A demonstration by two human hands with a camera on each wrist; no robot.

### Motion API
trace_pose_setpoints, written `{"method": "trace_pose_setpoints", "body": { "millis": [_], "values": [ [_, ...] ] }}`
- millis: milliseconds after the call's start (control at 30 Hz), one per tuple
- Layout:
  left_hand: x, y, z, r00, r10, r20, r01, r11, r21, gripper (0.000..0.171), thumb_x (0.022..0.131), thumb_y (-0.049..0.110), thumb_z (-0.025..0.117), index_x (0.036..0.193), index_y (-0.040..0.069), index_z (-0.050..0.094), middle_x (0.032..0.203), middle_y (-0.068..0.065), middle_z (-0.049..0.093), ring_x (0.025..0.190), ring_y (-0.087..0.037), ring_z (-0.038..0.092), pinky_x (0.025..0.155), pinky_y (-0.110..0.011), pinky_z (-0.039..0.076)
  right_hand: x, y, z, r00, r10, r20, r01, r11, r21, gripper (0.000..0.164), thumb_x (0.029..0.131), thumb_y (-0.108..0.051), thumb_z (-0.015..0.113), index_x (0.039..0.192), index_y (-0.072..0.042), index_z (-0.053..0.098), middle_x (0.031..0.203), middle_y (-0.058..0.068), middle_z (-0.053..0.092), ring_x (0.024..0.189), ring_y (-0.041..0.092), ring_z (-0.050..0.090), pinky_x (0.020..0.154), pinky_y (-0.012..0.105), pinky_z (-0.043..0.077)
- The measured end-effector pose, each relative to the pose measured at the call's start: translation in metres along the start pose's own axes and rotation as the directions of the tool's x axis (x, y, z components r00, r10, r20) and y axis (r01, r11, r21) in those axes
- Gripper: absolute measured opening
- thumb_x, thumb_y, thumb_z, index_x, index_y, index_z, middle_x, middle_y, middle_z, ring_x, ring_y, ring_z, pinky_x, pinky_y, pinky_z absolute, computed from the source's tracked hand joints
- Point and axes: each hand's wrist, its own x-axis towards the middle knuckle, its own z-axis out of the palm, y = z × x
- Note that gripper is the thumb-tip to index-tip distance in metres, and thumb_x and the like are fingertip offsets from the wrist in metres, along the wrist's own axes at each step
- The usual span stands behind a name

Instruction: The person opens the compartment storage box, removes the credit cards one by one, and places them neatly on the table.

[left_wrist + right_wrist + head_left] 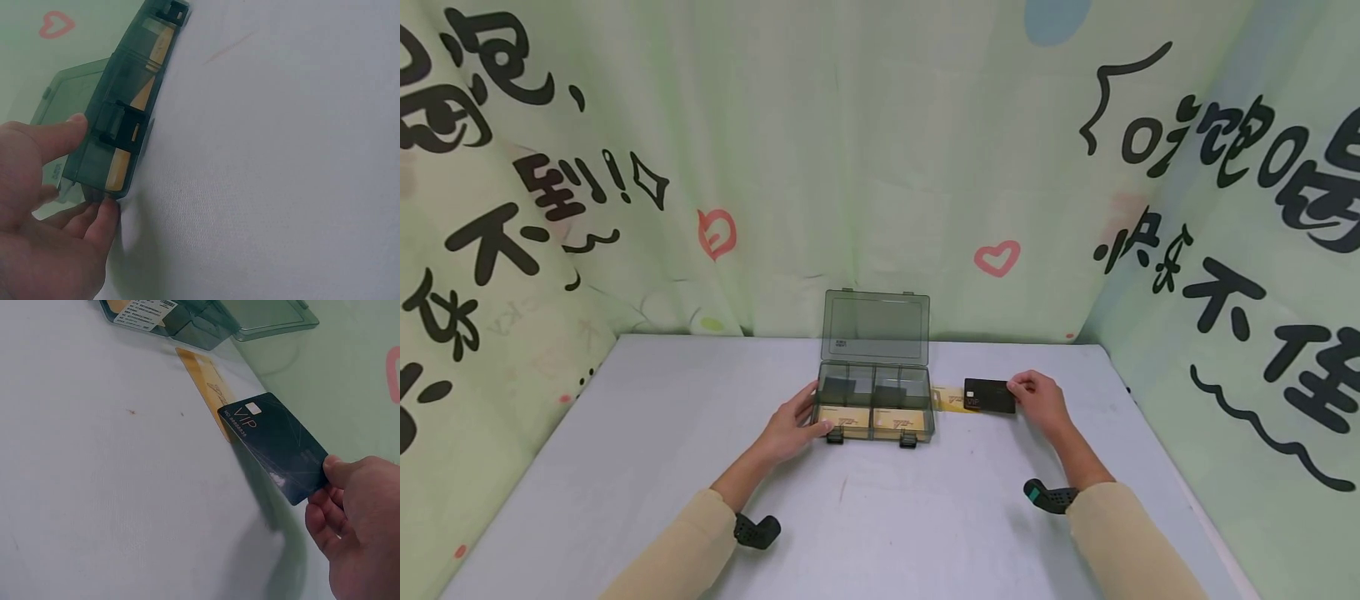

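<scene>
A translucent dark plastic compartment box [876, 329] stands on the table with its lid raised. Gold cards [900, 419] lie in its two front compartments; dark shapes show at the back ones. My left hand [795, 421] holds the box by its left end, thumb at the front rim and fingers against the side. Between thumb and fingers, my right hand [1042, 400] pinches a black VIP card [275, 447] by its right end, to the right of the box. Beneath and beside that card, a gold card [203, 378] lies on the table, partly covered in the head view.
The table [880, 517] has a white cover. Pale green curtains [880, 167] with black lettering and red hearts hang at the back and both sides. Two black latches [908, 439] jut from the box's front. Each wrist wears a black device [757, 531].
</scene>
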Motion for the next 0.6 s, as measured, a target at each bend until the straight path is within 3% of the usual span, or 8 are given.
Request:
{"method": "trace_pose_setpoints", "body": {
  "millis": [600],
  "values": [
    [0.0, 0.001, 0.0, 1.0, -0.002, 0.0, 0.002, 1.0, 0.01, 0.079, 0.091, 0.016, 0.068, 0.155, 0.021, 0.023, 0.157, -0.018, 0.03, 0.145, -0.034, 0.03, 0.117, -0.048, 0.033, 0.003, 0.013, -0.01, 0.999, 0.045, -0.004, -0.045, 0.996, -0.074, 0.022, 0.098, -0.016, 0.055, 0.105, 0.005, 0.061, 0.095, 0.019, 0.064, 0.084, 0.025, 0.056, 0.066, 0.024, 0.043]
  ]
}}
